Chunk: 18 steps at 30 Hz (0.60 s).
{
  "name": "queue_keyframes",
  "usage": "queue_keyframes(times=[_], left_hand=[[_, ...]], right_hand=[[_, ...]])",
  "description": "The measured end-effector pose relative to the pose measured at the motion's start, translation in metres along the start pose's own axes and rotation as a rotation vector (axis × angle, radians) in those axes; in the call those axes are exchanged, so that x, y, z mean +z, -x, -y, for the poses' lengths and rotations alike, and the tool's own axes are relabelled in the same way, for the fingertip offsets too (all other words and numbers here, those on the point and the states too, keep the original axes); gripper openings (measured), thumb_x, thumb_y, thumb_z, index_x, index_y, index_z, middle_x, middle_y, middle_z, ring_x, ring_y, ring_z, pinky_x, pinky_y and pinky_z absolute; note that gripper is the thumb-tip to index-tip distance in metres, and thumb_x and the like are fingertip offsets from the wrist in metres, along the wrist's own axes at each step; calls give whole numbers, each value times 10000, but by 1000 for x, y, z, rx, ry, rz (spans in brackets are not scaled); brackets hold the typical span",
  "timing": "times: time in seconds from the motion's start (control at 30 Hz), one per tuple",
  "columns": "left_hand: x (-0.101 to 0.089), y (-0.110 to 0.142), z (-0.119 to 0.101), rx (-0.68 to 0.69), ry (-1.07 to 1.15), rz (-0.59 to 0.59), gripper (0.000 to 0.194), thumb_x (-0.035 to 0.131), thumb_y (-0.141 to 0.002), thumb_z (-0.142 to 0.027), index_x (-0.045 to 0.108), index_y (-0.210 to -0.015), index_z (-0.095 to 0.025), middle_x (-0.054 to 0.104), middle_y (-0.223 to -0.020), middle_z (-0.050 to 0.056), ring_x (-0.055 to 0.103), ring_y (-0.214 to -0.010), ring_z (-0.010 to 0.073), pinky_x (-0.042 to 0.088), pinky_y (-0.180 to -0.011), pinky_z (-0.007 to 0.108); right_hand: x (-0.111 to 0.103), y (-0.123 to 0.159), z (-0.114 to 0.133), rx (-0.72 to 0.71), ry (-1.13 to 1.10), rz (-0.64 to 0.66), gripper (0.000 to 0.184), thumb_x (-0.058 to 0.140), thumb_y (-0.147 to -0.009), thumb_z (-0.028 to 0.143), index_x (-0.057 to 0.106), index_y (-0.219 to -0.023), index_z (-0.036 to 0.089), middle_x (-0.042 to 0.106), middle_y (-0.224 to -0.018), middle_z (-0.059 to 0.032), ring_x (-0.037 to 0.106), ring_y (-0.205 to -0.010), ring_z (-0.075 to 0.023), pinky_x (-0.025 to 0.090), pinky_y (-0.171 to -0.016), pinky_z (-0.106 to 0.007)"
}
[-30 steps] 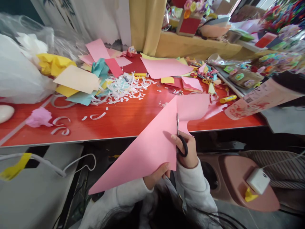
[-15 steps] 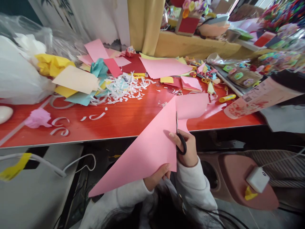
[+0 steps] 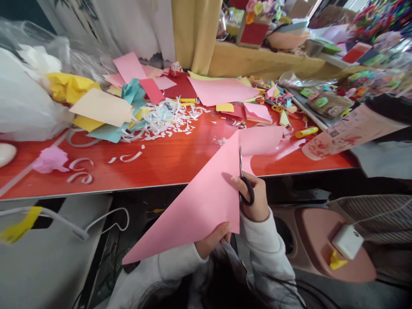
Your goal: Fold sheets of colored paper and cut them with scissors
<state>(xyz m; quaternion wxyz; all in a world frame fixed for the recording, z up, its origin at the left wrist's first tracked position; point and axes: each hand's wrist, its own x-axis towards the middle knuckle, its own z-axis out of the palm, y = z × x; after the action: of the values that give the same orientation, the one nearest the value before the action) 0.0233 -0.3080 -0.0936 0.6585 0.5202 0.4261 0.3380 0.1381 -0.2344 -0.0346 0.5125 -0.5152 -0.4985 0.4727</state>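
Observation:
A large pink paper, folded into a triangle, slants up from lower left to a tip over the table edge. My left hand pinches its lower edge near the right corner, thumb on top and fingers behind. In my right hand is a pair of scissors with black handles, its blades pointing away from me along the triangle's upright right side. Beyond the blades, a pink flap of paper sticks out to the right above the red table. The lower blade is partly hidden by the paper.
The red table holds a heap of white paper shreds, coloured paper sheets and a crumpled pink paper. A patterned cup leans at the right. A white power bank lies on a pink seat.
My right hand and the scissors have shifted slightly to the right. The pink flap beyond the blades has also swung a little right; my left hand keeps its hold.

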Motion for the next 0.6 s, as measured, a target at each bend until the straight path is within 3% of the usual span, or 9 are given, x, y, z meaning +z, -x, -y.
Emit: queue_keyframes(times=[0.13, 0.47, 0.6], left_hand=[[1, 0, 1, 0, 7, 3, 493, 365, -830, -527, 437, -482, -186, 387, -489, -16, 386, -492, 106, 340, -574, 266], [4, 1, 6, -34, -23, 11, 513, 349, -813, -571, 443, -492, -181, 397, -501, -16, 401, -502, 102, 360, -589, 252], [4, 2, 6, -21, -13, 21, 504, 359, -819, -557, 444, -492, -182, 414, -513, -8, 407, -510, 107, 361, -596, 261]], right_hand=[[-2, -1, -1, 2, 11, -26, 256, 717, -636, 373, 611, -580, 146, 379, -471, 51, 290, -456, -68, 227, -414, -232], [-8, -4, 2, -12, 74, 0, 239, 708, -653, 385, 634, -613, 162, 465, -493, 37, 376, -461, -85, 287, -419, -232], [-7, -5, 4, -24, 69, -11, 268, 718, -634, 381, 587, -547, 164, 409, -458, 51, 339, -439, -72, 253, -395, -223]])
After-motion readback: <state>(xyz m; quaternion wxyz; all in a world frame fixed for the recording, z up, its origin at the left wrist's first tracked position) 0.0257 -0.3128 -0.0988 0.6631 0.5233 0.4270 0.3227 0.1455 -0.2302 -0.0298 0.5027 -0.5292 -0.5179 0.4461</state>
